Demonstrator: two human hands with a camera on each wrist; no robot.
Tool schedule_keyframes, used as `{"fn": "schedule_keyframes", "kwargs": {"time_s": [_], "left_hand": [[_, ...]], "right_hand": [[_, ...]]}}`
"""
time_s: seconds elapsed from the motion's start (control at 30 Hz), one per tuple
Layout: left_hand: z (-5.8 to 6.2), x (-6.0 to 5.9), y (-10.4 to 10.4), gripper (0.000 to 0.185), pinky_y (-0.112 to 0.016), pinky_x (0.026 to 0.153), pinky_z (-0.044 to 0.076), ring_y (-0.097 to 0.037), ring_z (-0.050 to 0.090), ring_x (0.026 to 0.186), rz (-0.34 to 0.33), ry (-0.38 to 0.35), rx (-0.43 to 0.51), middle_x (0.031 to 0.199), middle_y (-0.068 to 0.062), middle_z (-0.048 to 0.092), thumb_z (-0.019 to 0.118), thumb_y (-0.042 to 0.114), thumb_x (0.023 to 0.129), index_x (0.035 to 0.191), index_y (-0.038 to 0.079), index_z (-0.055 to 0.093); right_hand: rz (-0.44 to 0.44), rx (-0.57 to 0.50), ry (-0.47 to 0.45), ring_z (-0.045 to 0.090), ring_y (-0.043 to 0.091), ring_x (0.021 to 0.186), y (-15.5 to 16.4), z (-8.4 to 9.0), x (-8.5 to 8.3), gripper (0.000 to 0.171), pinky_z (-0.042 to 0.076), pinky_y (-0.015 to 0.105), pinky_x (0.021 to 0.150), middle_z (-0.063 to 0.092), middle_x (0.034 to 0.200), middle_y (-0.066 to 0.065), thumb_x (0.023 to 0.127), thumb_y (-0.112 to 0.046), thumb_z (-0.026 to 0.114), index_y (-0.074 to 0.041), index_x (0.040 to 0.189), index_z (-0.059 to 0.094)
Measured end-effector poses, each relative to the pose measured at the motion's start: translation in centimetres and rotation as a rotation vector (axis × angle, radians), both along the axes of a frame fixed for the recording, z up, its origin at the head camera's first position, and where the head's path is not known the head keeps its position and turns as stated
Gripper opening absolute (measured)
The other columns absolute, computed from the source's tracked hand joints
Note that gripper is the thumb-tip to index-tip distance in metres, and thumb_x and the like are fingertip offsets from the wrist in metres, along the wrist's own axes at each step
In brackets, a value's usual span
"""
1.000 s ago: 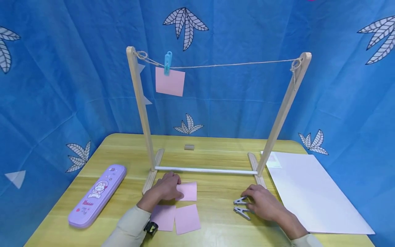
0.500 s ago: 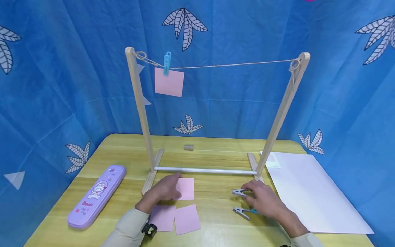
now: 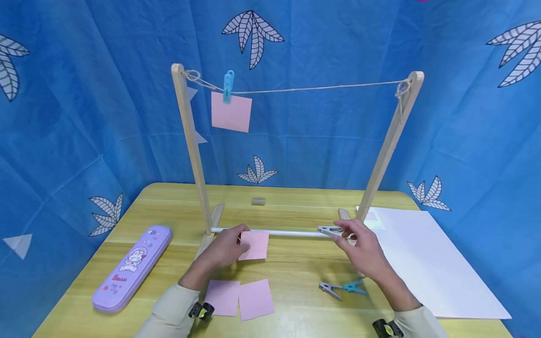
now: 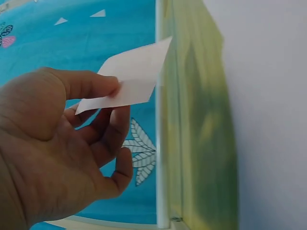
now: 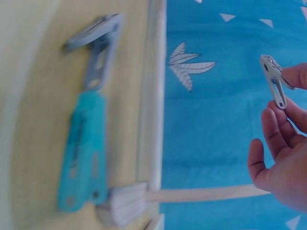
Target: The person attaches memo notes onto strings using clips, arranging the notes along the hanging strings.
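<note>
My left hand (image 3: 225, 245) pinches a pink paper square (image 3: 255, 245) by its left edge, thumb on top, above the table in front of the rack's white bar. In the left wrist view the paper (image 4: 139, 69) looks slightly bent. A grey clothespin (image 3: 329, 230) is pinched between thumb and fingers of my right hand (image 3: 364, 246), near the bar's right end. On the table below it lie another grey clothespin (image 3: 330, 290) and a blue clothespin (image 3: 355, 287), end to end. Two more pink squares (image 3: 222, 298) lie flat near my left sleeve.
A wooden rack (image 3: 192, 150) carries a string (image 3: 304, 88), where a light-blue clothespin (image 3: 228, 87) holds a pink square (image 3: 231, 112). A purple pencil case (image 3: 133, 267) lies left, a large white sheet (image 3: 435, 267) right. A small brown block (image 3: 258, 201) sits behind the bar.
Both hands have risen off the table and moved forward, the left with the pink square, the right with one grey clothespin. The blue clothespin is now uncovered.
</note>
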State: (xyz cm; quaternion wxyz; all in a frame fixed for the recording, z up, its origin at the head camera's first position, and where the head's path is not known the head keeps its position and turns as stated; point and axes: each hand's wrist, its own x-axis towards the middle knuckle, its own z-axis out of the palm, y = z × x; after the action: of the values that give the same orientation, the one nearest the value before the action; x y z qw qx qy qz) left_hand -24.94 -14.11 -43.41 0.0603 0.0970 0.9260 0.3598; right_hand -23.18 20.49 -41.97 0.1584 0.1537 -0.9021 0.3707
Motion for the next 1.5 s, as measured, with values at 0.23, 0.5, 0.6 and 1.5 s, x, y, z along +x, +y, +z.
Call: {"fn": "schedule_keyframes", "kwargs": {"time_s": [0.23,0.5,0.6,1.5], "left_hand": [[1.1,-0.1,0.4,0.018,-0.027,0.049,0.036,-0.012,0.040,0.053,0.015,0.093,0.039,0.064,0.000,0.048,0.056,0.013,0.094,0.111,0.014,0.062],[3.4,-0.5,1.2,0.020,-0.028,0.065,0.045,-0.014,0.053,0.076,0.048,0.251,0.082,0.084,0.001,0.060,0.062,0.017,0.092,0.111,0.013,0.065],[4.4,-0.7,1.5,0.017,-0.028,0.066,0.046,-0.015,0.053,0.078,0.050,0.288,0.107,0.085,0.000,0.061,0.063,0.019,0.092,0.108,0.013,0.065],[11.2,-3.0,4.2,0.022,-0.032,0.074,0.043,-0.021,0.051,0.086,0.126,0.436,0.368,0.088,-0.006,0.057,0.059,0.030,0.097,0.105,0.009,0.063]], "right_hand": [[-0.005,-0.139,0.036,0.053,0.003,0.085,-0.7,2.4,-0.1,0.026,0.048,0.020,0.076,0.061,0.099,0.007,0.090,-0.012,0.067,-0.009,0.116,0.065],[0.048,-0.200,0.120,0.051,0.003,0.083,-1.5,5.4,-0.6,0.032,0.044,0.013,0.073,0.060,0.097,0.009,0.089,-0.008,0.067,-0.005,0.121,0.064],[0.071,-0.225,0.134,0.052,0.004,0.083,-2.0,6.8,-1.0,0.034,0.045,0.013,0.073,0.059,0.097,0.010,0.088,-0.008,0.068,-0.004,0.121,0.063],[0.182,-0.193,0.383,0.054,0.008,0.082,-5.5,19.2,-5.3,0.039,0.046,0.017,0.075,0.060,0.101,0.010,0.090,-0.012,0.068,-0.011,0.128,0.062]]}}
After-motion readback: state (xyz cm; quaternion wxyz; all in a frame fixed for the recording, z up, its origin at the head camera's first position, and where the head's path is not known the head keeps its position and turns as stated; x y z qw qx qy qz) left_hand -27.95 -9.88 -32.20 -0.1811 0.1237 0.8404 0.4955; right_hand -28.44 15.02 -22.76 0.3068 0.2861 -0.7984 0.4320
